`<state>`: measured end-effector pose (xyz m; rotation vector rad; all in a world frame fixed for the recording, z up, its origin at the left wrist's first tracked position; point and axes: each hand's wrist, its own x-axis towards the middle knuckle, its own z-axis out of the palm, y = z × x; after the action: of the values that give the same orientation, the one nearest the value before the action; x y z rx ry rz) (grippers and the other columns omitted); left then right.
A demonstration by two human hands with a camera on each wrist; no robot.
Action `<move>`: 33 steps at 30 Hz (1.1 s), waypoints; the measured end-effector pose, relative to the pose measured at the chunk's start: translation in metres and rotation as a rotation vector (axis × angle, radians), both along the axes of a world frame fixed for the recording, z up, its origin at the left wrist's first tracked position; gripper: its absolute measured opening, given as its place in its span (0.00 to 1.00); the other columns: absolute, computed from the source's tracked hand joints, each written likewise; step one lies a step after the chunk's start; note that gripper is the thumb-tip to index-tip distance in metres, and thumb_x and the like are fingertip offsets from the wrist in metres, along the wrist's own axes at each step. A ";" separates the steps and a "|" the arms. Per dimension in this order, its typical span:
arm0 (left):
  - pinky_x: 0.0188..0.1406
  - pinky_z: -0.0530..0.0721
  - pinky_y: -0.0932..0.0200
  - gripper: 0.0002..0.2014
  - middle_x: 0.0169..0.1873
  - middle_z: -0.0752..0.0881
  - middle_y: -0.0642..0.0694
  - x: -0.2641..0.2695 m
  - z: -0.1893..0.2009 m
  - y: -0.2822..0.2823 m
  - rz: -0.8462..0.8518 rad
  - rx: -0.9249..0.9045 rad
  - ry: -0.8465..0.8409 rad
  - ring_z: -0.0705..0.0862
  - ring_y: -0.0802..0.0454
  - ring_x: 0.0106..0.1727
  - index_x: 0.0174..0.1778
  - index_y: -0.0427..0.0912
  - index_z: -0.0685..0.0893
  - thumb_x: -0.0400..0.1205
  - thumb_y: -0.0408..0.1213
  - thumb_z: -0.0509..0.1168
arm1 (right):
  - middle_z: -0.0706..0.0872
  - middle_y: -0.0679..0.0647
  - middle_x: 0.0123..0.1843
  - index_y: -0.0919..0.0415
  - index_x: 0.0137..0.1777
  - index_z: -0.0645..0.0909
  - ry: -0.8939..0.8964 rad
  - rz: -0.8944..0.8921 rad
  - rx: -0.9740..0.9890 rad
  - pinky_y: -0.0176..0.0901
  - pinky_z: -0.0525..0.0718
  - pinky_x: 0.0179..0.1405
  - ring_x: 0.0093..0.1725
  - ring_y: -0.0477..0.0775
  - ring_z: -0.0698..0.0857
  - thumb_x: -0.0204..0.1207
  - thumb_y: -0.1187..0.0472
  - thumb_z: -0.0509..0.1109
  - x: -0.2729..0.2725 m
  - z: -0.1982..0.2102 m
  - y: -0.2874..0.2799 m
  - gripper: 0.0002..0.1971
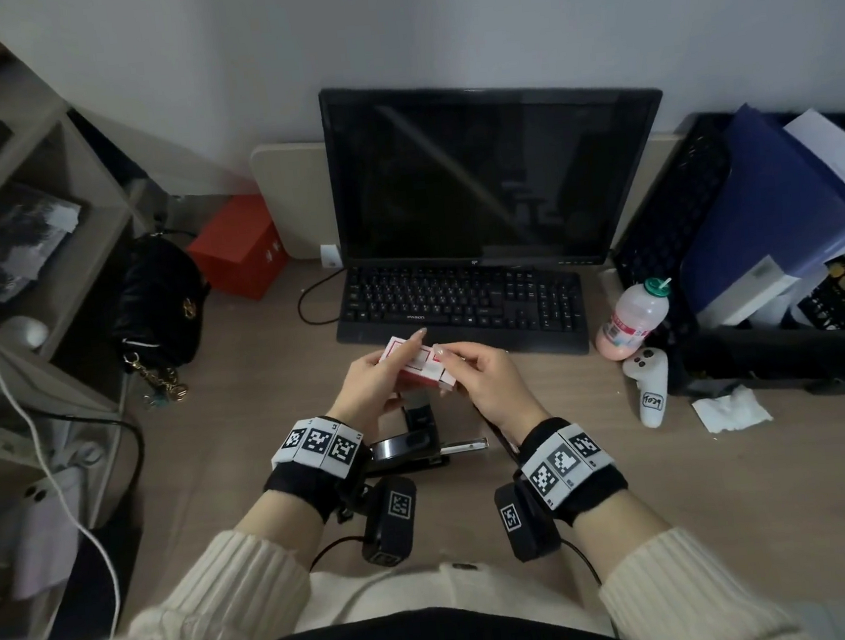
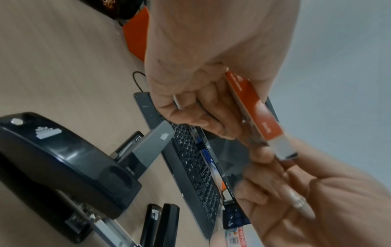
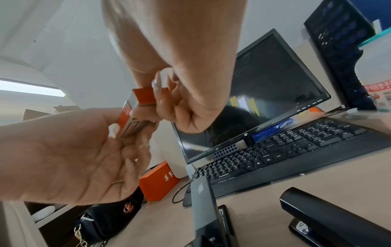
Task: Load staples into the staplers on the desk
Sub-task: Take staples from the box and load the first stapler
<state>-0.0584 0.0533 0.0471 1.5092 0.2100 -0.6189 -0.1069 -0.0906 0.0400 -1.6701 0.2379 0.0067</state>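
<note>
A small red and white staple box (image 1: 417, 366) is held above the desk in front of the keyboard. My left hand (image 1: 396, 361) grips its left part, and my right hand (image 1: 453, 368) pinches its right end. In the left wrist view a pale inner end (image 2: 283, 148) sticks out of the orange sleeve (image 2: 253, 107). Below the hands a black stapler (image 1: 407, 447) lies with its metal tray (image 1: 466, 447) pulled out. A grey-topped stapler (image 1: 419, 415) stands opened up behind it. A third, slim black stapler (image 3: 328, 213) lies to the right.
A black keyboard (image 1: 460, 306) and monitor (image 1: 489, 174) stand behind the hands. At the right are a pink drink bottle (image 1: 632, 320), a white controller (image 1: 648, 385), a crumpled tissue (image 1: 728, 409) and a file rack. A black handbag (image 1: 160, 298) and a red box (image 1: 237, 244) sit at the left.
</note>
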 end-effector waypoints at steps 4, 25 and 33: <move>0.34 0.73 0.63 0.18 0.36 0.89 0.47 0.001 0.001 0.004 -0.035 -0.002 0.001 0.81 0.58 0.29 0.48 0.41 0.90 0.78 0.54 0.71 | 0.88 0.51 0.40 0.66 0.54 0.87 0.001 -0.049 0.002 0.30 0.80 0.37 0.35 0.38 0.84 0.83 0.58 0.66 -0.001 -0.001 -0.002 0.12; 0.44 0.75 0.55 0.20 0.46 0.93 0.43 0.002 0.009 0.017 -0.149 -0.014 0.115 0.90 0.54 0.40 0.55 0.45 0.89 0.76 0.57 0.72 | 0.87 0.72 0.48 0.63 0.46 0.88 -0.013 -0.097 0.019 0.41 0.84 0.44 0.43 0.54 0.84 0.82 0.59 0.67 -0.003 0.006 -0.015 0.10; 0.28 0.83 0.67 0.16 0.47 0.92 0.37 -0.004 0.013 0.012 -0.111 -0.108 0.111 0.91 0.53 0.37 0.58 0.34 0.86 0.80 0.41 0.72 | 0.85 0.73 0.48 0.58 0.47 0.89 -0.007 -0.051 -0.045 0.58 0.83 0.54 0.44 0.53 0.82 0.82 0.54 0.67 -0.003 -0.002 -0.014 0.11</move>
<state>-0.0626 0.0656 0.0605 1.3907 0.1757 -0.7923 -0.1097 -0.1047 0.0384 -1.7084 0.2770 -0.0427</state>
